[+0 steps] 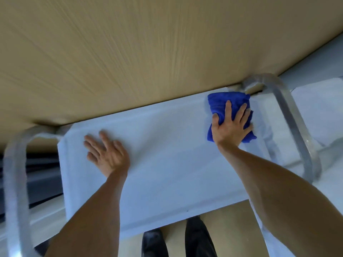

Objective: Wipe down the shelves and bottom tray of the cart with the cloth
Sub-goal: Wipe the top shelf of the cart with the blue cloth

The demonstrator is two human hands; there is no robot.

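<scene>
right hand (231,127) flat on bunched blue cloth (232,104), left hand (106,154) spread on smooth shelf (167,145).

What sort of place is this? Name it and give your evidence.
Probably an indoor workroom or utility space, though that is uncertain: a white cart shelf with metal tube handles, pushed against a beige panelled wall, and a pale hard floor.

Bunched blue cloth (230,108) at far right corner of white cart shelf (167,164).

Tan wood-grain wall (130,52) ahead; beige floor (232,219) below; even light.
</scene>
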